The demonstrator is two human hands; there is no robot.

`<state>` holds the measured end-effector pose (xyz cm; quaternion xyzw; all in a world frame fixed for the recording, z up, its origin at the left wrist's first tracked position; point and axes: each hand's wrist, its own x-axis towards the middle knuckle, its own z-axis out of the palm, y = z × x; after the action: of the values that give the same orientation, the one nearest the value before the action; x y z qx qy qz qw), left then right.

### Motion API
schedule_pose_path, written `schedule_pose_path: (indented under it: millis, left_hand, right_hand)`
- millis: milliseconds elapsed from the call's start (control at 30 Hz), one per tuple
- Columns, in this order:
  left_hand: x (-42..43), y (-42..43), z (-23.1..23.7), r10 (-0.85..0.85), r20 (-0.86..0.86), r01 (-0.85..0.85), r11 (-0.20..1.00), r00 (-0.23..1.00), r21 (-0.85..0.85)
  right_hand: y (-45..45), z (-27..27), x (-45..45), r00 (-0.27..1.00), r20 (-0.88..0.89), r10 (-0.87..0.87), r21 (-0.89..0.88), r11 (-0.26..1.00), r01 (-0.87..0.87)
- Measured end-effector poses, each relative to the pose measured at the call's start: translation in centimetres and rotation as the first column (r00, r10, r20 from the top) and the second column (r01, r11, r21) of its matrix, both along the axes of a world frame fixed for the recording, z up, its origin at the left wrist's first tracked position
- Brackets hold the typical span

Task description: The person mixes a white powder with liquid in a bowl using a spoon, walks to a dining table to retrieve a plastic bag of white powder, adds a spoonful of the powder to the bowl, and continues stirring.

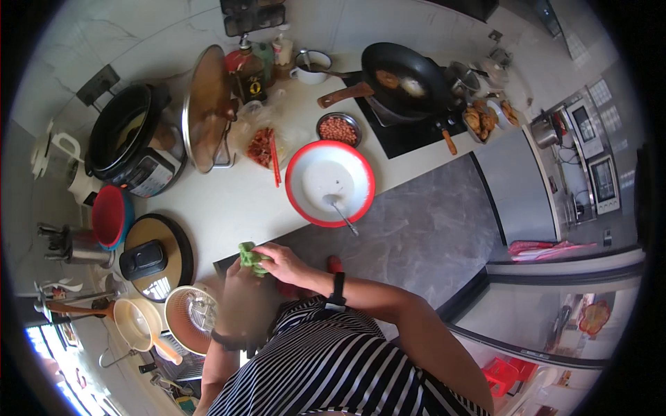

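Observation:
A crumpled green cloth (250,257) is pinched between my hands, just in front of the counter edge. My right hand (283,264), with a black watch band at its wrist, grips it from the right. My left hand (235,274) is against its lower left side; much of that hand is blurred. On the counter edge beyond stands a white enamel basin (294,183) with a red rim, a metal spoon (342,211) in it. Behind it are a metal bowl of peanuts (338,130) and a plastic bag of reddish meat pieces (260,149) with red chopsticks (275,161).
A black wok (380,60) sits on the cooktop (400,145) at the back right. An electric pressure cooker (153,171), an upright glass lid (200,119) and a round lid (179,249) stand left. Nearer are a colander (177,312) and a cream strainer (125,312).

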<state>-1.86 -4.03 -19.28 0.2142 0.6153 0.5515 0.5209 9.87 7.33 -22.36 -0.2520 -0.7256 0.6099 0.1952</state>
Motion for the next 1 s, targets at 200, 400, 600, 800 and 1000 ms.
schedule_pose_path:
  millis: [200, 400, 600, 800, 1000]
  left_hand:
    - [-2.3, 2.5, -2.5, 0.269, -0.044, -0.273, 0.954, 0.962, -0.126]
    - [-4.9, 4.0, -5.1, 0.427, 0.083, -0.424, 0.904, 0.900, -0.049]
    - [-2.2, 4.1, -4.5, 0.435, -0.295, -0.490, 0.859, 0.851, -0.148]
    - [1.6, 5.7, -3.8, -0.172, -0.105, 0.137, 0.950, 0.979, -0.279]
    - [0.9, 5.9, -2.9, -0.629, -0.293, 0.507, 0.765, 0.720, -0.396]
  right_hand:
    - [2.2, 3.1, 8.8, 0.996, 0.040, -0.081, 0.144, 0.987, 0.075]
    - [7.5, 2.7, 19.7, 0.890, 0.154, -0.430, 0.597, 0.758, 0.263]
    - [11.1, 0.2, 18.5, 0.886, 0.369, -0.282, 0.768, 0.630, -0.119]
    - [14.8, -0.1, 16.8, 0.962, 0.261, -0.079, 0.843, 0.505, -0.187]
    - [18.8, 2.0, 16.1, 0.980, 0.148, -0.131, 0.794, 0.607, -0.039]
